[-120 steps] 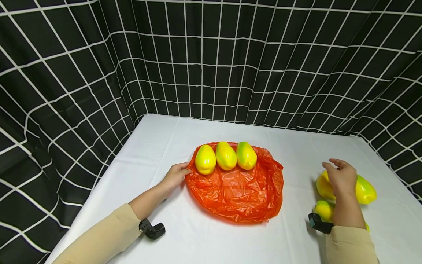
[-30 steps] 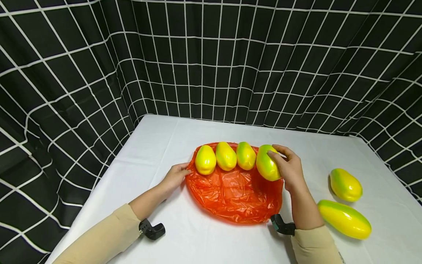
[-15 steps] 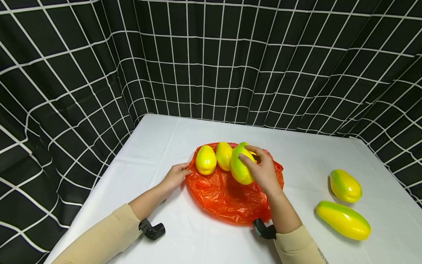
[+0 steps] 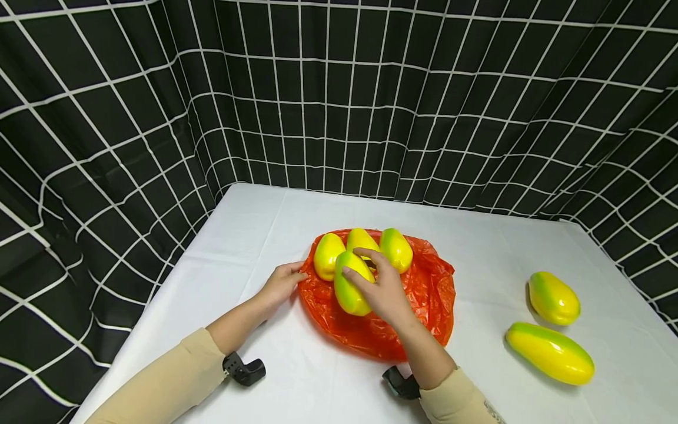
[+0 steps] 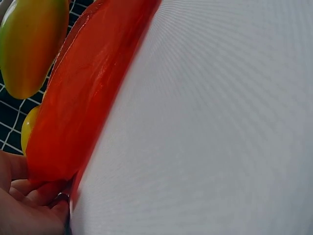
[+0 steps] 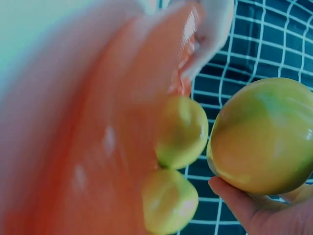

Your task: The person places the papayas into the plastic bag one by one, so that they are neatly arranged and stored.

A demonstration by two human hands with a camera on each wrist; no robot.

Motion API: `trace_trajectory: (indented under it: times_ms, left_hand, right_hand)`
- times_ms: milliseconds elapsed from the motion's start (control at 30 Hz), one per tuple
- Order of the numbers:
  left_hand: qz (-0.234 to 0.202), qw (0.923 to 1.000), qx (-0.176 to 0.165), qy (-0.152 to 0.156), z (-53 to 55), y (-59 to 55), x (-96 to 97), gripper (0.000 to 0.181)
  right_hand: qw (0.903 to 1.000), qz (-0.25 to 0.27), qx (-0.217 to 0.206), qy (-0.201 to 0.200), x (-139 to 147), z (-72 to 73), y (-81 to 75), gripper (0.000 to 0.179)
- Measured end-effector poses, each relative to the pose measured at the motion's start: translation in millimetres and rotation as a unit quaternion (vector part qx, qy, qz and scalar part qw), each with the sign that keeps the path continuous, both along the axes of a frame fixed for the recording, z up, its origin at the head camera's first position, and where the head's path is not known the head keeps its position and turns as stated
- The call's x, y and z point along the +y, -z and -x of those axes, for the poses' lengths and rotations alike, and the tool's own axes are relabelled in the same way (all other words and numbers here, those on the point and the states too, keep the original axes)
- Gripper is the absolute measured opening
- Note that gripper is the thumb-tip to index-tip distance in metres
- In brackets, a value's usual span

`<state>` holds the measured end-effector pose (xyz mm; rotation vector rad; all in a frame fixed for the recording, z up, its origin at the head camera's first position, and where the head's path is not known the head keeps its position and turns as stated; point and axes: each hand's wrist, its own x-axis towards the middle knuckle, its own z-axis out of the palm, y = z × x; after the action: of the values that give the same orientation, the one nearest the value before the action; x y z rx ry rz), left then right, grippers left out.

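A red plastic bag (image 4: 371, 330) lies opened out on the white table, its rim rolled into a rough ring. Fingers of my left hand (image 4: 282, 284) pinch the bag's left rim; the left wrist view shows the film (image 5: 73, 117) between thumb and fingers. My right hand (image 4: 389, 288) grips a yellow-green papaya (image 4: 352, 288) over the left half of the bag, thumb on its near side. Along the bag's back edge stand three papayas: a left one (image 4: 326, 253), a middle one (image 4: 362, 238) partly hidden by the hand and held fruit, and a right one (image 4: 396, 250).
Two more papayas lie on the table to the right: a shorter one (image 4: 554, 298) and a longer one (image 4: 551, 353). The white cloth (image 4: 238, 218) covers the table, and a black curtain with white grid lines (image 4: 339, 118) surrounds its back and sides.
My right hand reached to the right-hand papayas, picked one up and carried it left across the bag, past the right and middle fruit. The left hand stays on the rim.
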<state>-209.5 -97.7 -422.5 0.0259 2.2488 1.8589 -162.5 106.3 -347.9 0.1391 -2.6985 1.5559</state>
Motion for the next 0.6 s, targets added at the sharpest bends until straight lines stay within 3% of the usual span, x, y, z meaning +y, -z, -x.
trace_trajectory:
  times_ms: [600]
  left_hand:
    - [0.002,1.0,-0.006,0.001,-0.2,-0.9,-0.6,0.042]
  right_hand:
    - [0.9963,-0.026,0.052,-0.063,-25,-12.7,20.7,0.037]
